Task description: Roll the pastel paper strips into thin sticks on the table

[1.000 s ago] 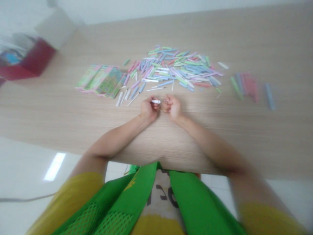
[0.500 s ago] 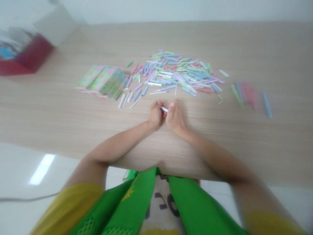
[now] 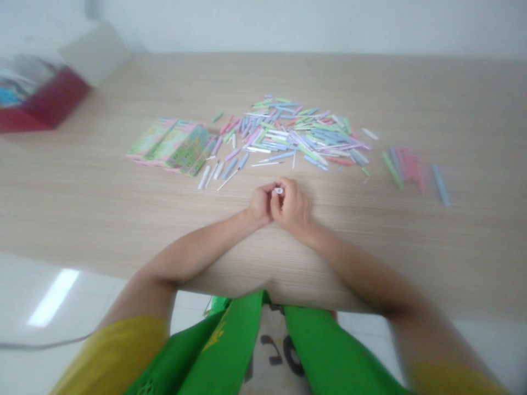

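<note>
Clamping what looks like a white tube point(image 3: 279, 191) between my left hand point(image 3: 260, 204) and right hand point(image 3: 291, 207) should steady it; the loose sticks point(image 3: 302, 140) lie just beyond, handy to reach.

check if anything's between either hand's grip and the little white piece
Nothing visible is: the left hand and right hand close together around the white piece, whose end shows between the fingers; the rest is hidden. The heap of coloured sticks lies beyond the hands, apart from them.
</note>
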Demonstrator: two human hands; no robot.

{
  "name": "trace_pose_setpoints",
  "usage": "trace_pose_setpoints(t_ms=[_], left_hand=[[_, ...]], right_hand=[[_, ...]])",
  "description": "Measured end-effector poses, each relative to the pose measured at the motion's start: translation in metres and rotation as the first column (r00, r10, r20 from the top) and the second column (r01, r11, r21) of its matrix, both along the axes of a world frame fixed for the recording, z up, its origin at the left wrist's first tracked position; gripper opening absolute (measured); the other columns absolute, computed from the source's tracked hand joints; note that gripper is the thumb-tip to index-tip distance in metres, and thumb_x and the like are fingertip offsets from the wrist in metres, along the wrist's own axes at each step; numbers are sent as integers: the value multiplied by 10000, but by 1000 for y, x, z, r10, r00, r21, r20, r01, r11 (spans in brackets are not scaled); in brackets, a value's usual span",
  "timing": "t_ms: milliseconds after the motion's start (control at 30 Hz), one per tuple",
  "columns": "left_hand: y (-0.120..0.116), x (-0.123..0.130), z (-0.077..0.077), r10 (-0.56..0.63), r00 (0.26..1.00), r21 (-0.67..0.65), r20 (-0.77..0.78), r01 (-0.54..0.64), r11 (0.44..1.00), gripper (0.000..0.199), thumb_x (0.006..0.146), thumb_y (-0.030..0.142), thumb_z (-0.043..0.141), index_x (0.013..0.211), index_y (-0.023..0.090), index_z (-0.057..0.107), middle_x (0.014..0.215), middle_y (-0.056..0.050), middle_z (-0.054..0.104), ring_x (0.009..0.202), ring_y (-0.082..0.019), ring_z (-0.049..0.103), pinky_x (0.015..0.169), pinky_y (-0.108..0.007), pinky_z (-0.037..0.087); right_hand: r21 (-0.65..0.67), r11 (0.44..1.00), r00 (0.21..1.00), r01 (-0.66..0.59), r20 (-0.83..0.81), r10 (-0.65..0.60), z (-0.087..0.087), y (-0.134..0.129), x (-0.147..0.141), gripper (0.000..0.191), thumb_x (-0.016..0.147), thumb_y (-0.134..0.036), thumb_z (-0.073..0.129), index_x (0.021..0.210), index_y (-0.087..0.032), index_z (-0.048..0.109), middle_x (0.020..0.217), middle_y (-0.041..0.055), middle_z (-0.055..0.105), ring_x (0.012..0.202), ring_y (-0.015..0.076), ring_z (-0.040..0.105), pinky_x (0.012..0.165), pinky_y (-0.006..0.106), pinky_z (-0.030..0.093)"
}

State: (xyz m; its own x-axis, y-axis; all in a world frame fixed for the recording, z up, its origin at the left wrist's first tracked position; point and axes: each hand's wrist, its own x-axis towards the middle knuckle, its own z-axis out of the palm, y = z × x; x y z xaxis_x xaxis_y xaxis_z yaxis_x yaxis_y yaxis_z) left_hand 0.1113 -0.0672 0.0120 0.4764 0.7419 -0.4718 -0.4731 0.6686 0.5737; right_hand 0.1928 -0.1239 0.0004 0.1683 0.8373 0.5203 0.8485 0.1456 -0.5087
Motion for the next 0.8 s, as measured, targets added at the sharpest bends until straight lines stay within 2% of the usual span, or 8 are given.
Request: trace_pose_setpoints(t_ms=[167,300,367,433,500,567,700,800], left_hand=[[-2,3,0,-98,993,102,71,91,991,97,821,216,585,783,157,652,724,-52,663,689,-178,644,689,-306,527],[17,-4,-4,32,985,359,-168,31,933,114,818,213,604,734,161,661,684,-29,602,610,-137,534,551,-245,396],[35,-14,-6,234,909,577,-346,9,817,92,764,118,611,718,173,668,671,-11,571,612,-128,484,557,-227,357],[56,-28,-9,392,825,783,-406,93,615,152,757,76,573,723,194,663,702,-10,575,689,-148,495,651,-239,401],[78,-42,-12,526,737,885,-423,213,413,189,766,64,546,767,209,668,749,-17,587,744,-165,498,754,-274,421],[97,-54,-16,621,658,904,-426,304,299,203,717,37,558,775,205,657,812,-30,597,806,-178,519,818,-293,421],[118,-66,-27,708,483,857,-516,290,426,195,767,76,497,804,204,640,792,-24,612,798,-180,551,800,-296,429],[117,-66,-30,737,410,842,-538,300,448,190,774,86,481,814,203,625,794,-20,620,802,-180,564,809,-303,430]], right_hand=[[34,999,999,40,-12,-40,-1,7,11,386,1035,-427,366,1145,-188,648,1197,144,558,914,209,604,805,344,489],[135,990,999,46,0,-46,-2,9,21,420,1038,-419,302,1049,-168,638,1138,165,539,973,240,579,858,384,486],[192,979,997,75,-14,-73,-3,11,27,424,1036,-404,271,1018,-162,618,1087,175,541,1012,264,564,901,422,479],[244,964,994,106,-49,-97,-4,15,32,408,1033,-385,252,979,-169,594,1027,170,551,1029,279,548,934,458,462],[300,947,991,115,-93,-91,-7,20,35,377,1031,-360,243,943,-181,562,965,155,563,1004,279,541,936,472,451],[344,932,988,111,-143,-65,-10,24,36,337,1029,-340,244,938,-188,530,928,139,567,965,267,544,922,462,451],[324,938,964,125,-262,-38,-13,28,32,267,1008,-335,266,999,-195,493,943,128,554,954,259,563,912,447,458],[262,956,939,134,-341,-38,-14,29,29,209,975,-318,289,986,-211,469,926,113,551,925,256,574,890,429,462]])
